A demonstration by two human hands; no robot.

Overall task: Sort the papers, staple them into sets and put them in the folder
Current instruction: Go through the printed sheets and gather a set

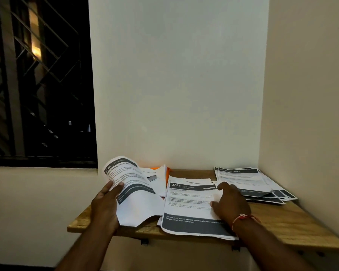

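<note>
The left hand (106,204) grips a white printed sheet (133,192) with dark header bands, numbered 2748, thumb on top and fingers curled beneath. It curls up off the pale wooden wall shelf (282,218), likely lifted so its heading can be read and matched. Behind it an orange folder (155,168) peeks from under loose pages; a small dark object (151,178) on them is perhaps the stapler. In the middle lies a stack (188,208) topped by sheet 2754. The right hand (231,204) rests flat on it, fingers spread and relaxed, seemingly pinning it. Further right, a fanned pile (247,180) of similar sheets fills the corner.
</note>
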